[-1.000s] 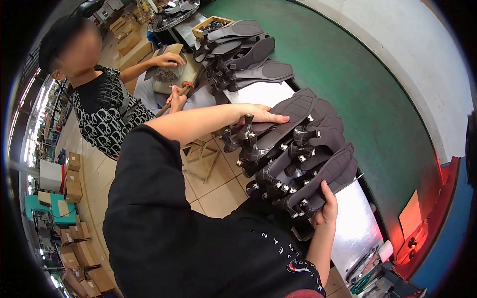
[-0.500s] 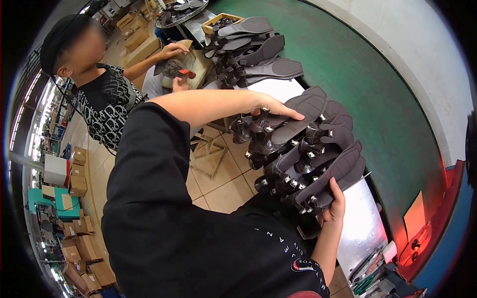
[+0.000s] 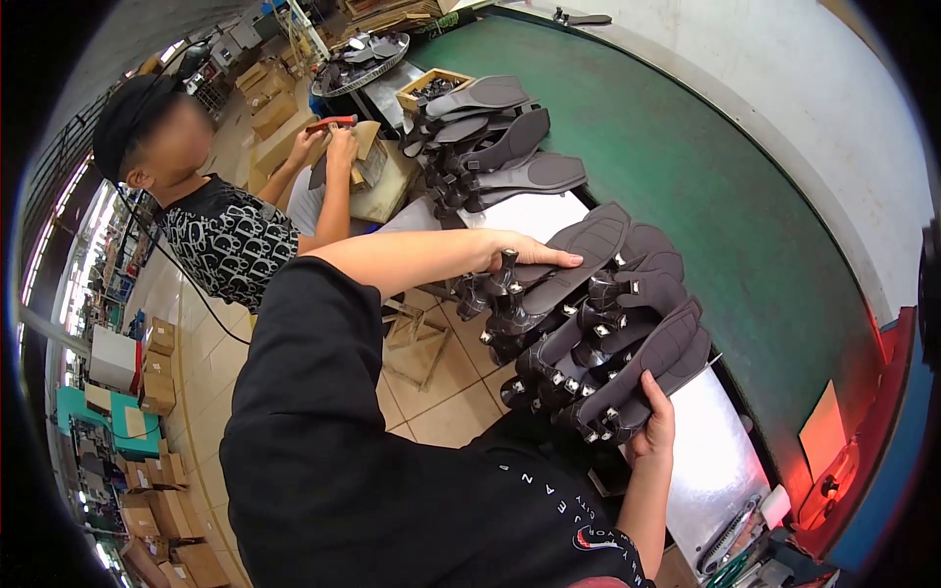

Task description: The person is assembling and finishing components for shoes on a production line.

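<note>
A bunch of dark grey shoe soles with shiny black heels [image 3: 676,338] lies on the metal strip at the table's near edge, heels toward me. My left hand [image 3: 524,253] is closed at the far end of the bunch, thumb stretched along the top of a sole [image 3: 596,233] and fingers mostly hidden behind the heels. At the near end, my right hand [image 3: 657,419] grips the outermost sole, its thumb on the upper face and its fingers hidden below. Pale square tips show on several heels [image 3: 578,382].
More heeled soles [image 3: 520,137] lie in a pile farther along the green table [image 3: 725,186]. Behind it stands a wooden box [image 3: 431,86] of small dark parts. A co-worker [image 3: 225,216] sits at the left with a red-handled tool [image 3: 331,122]. Tools [image 3: 730,539] lie near right.
The bunch and both hands appear slightly lower in view, still gripping. The co-worker's red-handled tool has gone up, and both their hands are now raised close together.
</note>
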`<move>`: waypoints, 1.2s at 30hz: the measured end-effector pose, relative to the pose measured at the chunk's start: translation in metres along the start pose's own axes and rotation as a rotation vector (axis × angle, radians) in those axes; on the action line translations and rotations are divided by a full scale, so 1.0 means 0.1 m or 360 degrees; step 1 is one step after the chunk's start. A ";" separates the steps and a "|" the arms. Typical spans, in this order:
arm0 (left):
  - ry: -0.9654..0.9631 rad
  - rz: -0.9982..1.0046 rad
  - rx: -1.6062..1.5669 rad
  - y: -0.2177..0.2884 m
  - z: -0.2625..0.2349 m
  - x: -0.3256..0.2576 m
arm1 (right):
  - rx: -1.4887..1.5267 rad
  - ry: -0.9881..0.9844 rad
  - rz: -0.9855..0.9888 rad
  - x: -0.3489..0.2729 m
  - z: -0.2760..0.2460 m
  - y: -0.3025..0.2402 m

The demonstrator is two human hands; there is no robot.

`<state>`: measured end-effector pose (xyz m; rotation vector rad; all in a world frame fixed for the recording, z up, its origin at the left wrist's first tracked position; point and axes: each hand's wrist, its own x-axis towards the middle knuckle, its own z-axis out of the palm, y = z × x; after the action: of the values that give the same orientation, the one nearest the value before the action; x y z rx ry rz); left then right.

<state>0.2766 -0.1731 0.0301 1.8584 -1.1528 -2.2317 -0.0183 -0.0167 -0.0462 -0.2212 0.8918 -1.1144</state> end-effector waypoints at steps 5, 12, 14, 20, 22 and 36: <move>0.0019 0.0073 -0.0298 -0.22 0.00 -0.02 | 0.0044 0.0003 0.0052 -0.02 0.07 -0.04; 0.0090 0.0407 -0.0134 -0.19 0.05 -0.12 | 0.0046 0.0053 0.0069 -0.02 0.09 -0.06; -0.0017 0.0531 -0.0179 -0.21 0.06 -0.10 | 0.0027 0.0076 0.0062 -0.03 0.09 -0.06; 0.0144 0.0648 -0.0136 -0.38 0.03 0.10 | 0.0107 0.0051 0.0069 -0.02 0.05 -0.05; 0.0184 0.0689 -0.0178 -0.42 0.03 0.11 | 0.0131 0.0018 0.0090 -0.01 0.04 -0.07; 0.0112 0.0671 -0.0237 -0.35 0.10 -0.03 | 0.0107 0.0045 0.0060 -0.04 0.11 -0.07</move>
<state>0.2836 -0.1408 0.0142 1.4615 -1.1949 -1.9438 -0.0154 -0.0197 -0.0332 -0.1330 0.8788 -1.1132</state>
